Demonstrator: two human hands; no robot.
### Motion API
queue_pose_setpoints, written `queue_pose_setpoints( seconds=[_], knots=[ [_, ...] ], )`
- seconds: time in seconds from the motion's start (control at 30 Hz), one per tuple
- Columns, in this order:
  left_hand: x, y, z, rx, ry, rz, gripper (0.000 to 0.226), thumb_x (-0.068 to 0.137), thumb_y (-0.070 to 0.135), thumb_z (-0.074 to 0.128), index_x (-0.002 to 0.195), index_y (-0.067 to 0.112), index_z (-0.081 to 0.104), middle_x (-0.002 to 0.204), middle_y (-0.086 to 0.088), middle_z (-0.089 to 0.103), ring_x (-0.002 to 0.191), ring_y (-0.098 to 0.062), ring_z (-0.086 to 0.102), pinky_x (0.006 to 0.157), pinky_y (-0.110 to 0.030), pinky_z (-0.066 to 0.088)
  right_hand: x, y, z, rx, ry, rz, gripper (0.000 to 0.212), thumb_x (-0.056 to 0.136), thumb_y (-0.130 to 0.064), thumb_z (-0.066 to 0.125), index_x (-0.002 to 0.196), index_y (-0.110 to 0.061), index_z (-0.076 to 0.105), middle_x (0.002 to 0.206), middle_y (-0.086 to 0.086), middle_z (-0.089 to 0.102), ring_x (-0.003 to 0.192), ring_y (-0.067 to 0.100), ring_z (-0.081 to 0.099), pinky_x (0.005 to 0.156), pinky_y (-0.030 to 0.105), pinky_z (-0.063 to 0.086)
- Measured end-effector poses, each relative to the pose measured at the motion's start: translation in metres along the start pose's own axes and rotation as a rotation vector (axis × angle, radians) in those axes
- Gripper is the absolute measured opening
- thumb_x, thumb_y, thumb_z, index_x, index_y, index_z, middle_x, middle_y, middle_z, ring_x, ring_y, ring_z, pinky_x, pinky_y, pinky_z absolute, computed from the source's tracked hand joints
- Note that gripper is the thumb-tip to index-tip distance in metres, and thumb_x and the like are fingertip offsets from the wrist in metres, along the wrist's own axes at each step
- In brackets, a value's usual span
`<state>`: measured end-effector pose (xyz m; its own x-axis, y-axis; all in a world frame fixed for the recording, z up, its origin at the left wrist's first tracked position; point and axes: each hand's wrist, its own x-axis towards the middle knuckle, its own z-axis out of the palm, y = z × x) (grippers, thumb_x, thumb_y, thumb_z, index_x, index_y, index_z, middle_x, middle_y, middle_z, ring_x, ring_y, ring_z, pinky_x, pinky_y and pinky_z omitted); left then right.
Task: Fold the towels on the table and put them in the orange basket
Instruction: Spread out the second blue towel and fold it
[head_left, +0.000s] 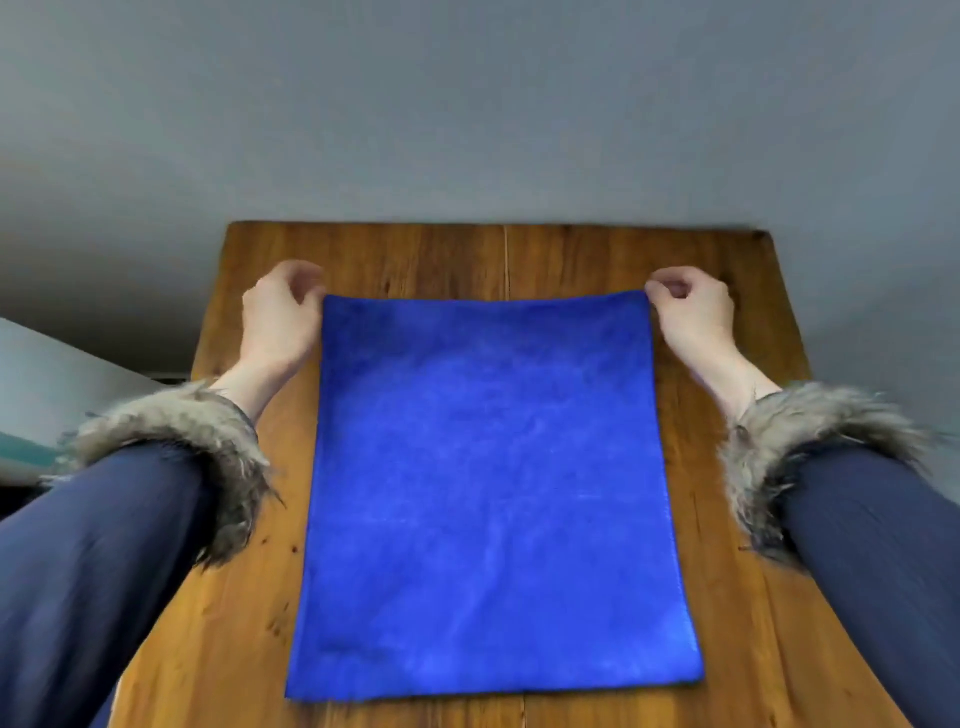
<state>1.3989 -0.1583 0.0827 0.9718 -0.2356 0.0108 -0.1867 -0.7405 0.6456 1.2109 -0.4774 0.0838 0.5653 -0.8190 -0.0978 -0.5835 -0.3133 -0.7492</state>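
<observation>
Both hands (280, 317) (693, 309) pinch far corners of towel (493, 493) (lengthwise away).

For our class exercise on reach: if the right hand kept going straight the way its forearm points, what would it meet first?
Likely only bare table beyond the right hand, then its far edge; nothing else shows there, though depth is unclear.

Wooden table (597, 260), grey wall (467, 104).

No legible text — apparently none anywhere.
</observation>
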Motion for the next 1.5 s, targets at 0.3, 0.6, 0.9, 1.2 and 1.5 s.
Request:
queue_pose_setpoints(
  seconds=[0.3, 0.6, 0.9, 1.2, 1.5],
  knots=[
    [-0.072, -0.01, 0.056, 0.467, -0.291, 0.486, 0.055, 0.091, 0.039, 0.037, 0.143, 0.02, 0.036, 0.154, -0.01, 0.024, 0.143, -0.032, 0.017, 0.115, -0.053, 0.01, -0.082, 0.016, 0.062, -0.586, -0.25, -0.583, 0.054, 0.097, -0.034, 0.043, 0.145, -0.013, 0.031, 0.155, 0.011, 0.02, 0.145, 0.026, 0.012, 0.117, 0.043, 0.002],
    [-0.041, -0.04, 0.055, 0.654, -0.306, 0.438, 0.063, 0.091, 0.054, 0.014, 0.149, 0.029, 0.015, 0.158, -0.001, 0.008, 0.146, -0.026, 0.003, 0.116, -0.051, 0.002, -0.049, 0.046, 0.055, -0.809, -0.235, -0.456, 0.059, 0.097, -0.05, 0.021, 0.149, -0.024, 0.013, 0.158, 0.007, 0.005, 0.146, 0.021, 0.001, 0.117, 0.041, -0.002],
    [-0.166, -0.045, 0.018, 0.429, -0.311, 0.291, 0.059, 0.094, 0.041, 0.019, 0.149, 0.02, 0.014, 0.158, -0.006, 0.004, 0.145, -0.023, -0.006, 0.114, -0.052, -0.001, -0.178, 0.056, 0.021, -0.583, -0.266, -0.374, 0.056, 0.097, -0.041, 0.025, 0.149, -0.021, 0.015, 0.157, 0.005, 0.003, 0.145, 0.017, -0.004, 0.115, 0.043, -0.009],
    [-0.28, -0.073, 0.006, 0.613, -0.477, 0.418, 0.056, 0.098, 0.044, 0.01, 0.144, 0.022, 0.032, 0.153, -0.007, 0.024, 0.142, -0.027, 0.02, 0.114, -0.049, 0.012, -0.264, 0.121, -0.015, -0.826, -0.423, -0.415, 0.058, 0.094, -0.047, 0.021, 0.146, -0.021, 0.023, 0.154, 0.001, 0.009, 0.144, 0.019, 0.008, 0.114, 0.049, -0.001],
    [-0.295, -0.09, -0.029, 0.554, -0.528, 0.356, 0.063, 0.096, 0.05, 0.013, 0.145, 0.015, 0.031, 0.154, -0.003, 0.02, 0.144, -0.023, 0.012, 0.115, -0.048, 0.013, -0.278, 0.127, -0.038, -0.671, -0.322, -0.413, 0.052, 0.094, -0.029, 0.046, 0.143, -0.013, 0.035, 0.154, 0.006, 0.023, 0.143, 0.018, 0.013, 0.117, 0.047, 0.004]
  ],
)
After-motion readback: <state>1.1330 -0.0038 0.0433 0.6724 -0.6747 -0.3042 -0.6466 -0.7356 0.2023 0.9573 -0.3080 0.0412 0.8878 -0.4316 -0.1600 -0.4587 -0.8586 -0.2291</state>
